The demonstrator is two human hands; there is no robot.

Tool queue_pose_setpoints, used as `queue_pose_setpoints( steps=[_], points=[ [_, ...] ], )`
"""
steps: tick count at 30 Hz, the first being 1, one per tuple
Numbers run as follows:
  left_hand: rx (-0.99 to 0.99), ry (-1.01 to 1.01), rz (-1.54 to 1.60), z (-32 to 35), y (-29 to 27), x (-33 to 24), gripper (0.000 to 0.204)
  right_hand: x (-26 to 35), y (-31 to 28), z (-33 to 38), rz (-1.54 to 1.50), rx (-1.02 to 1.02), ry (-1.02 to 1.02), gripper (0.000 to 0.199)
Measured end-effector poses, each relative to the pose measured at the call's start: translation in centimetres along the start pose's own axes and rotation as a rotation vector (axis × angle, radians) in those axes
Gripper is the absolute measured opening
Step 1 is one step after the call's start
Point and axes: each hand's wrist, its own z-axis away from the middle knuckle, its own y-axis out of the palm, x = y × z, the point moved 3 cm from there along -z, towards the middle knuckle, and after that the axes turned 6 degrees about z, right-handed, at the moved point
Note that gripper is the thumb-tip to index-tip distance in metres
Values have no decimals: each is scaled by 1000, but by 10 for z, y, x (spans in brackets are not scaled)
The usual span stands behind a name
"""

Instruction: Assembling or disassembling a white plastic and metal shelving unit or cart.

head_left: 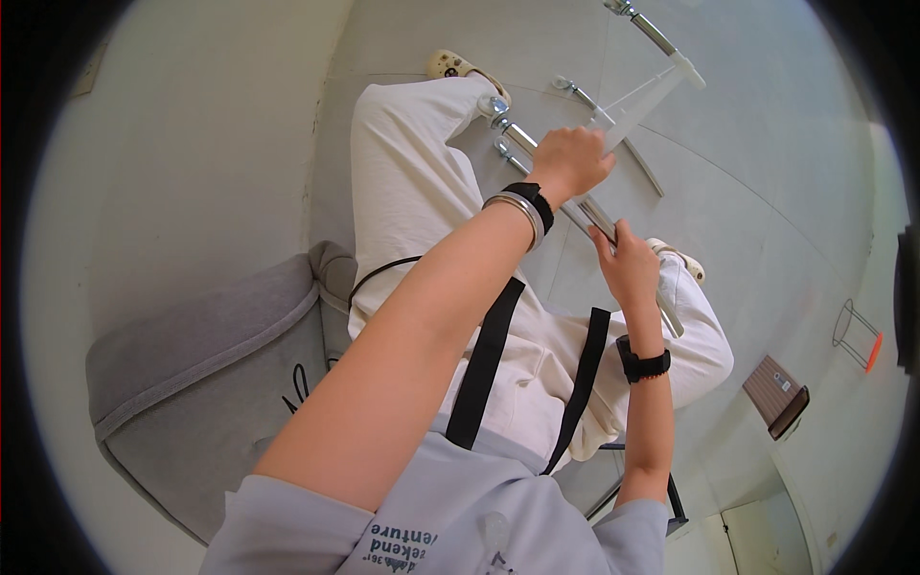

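A wheeled frame of chrome tubes (598, 217) and white plastic pieces is held up in front of me, between my knees. My left hand (572, 161) is closed in a fist over the frame where a white plastic bracket (652, 101) meets the tubes; its fingertips are hidden. Lower down, my right hand (628, 266) grips the near part of a chrome tube, thumb and fingers around it. A caster (494, 107) is at the tube end left of my left hand, with a smaller one (503, 147) below it. Another caster (621, 6) tops the far end.
One thin metal rod (644, 168) appears beyond my hands, seemingly on the grey floor. A grey upholstered seat (206, 355) is at my left. To the right are a brown ribbed box-like object (776, 391) and an orange-and-wire item (872, 353). My feet wear cream clogs (460, 67).
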Motion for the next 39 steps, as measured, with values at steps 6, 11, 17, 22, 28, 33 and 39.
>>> queue_pose_setpoints(
  steps=[6, 11, 17, 22, 28, 33, 39],
  points=[
    [-33, 13, 0, 1, -1, 0, 28, 0, 2, 1, 22, 0, 9, 42],
    [-26, 15, 1, 1, 0, -1, 28, -1, 2, 1, 26, -30, -3, 41],
    [-22, 10, 2, 0, 0, -1, 27, 0, 1, 2, 47, -71, 0, 41],
    [-48, 31, 41, 0, 1, 2, 30, 0, 2, 2, 58, -87, -9, 41],
    [-61, 42, 31, 0, 2, 2, 30, 1, 3, 2, 48, -88, -1, 41],
    [-50, 33, 35, 1, 0, 0, 30, -1, 4, 3, 49, -89, -4, 42],
    [-20, 11, -1, 0, 0, -2, 28, -11, 6, 0, 43, -152, -99, 40]
  ],
)
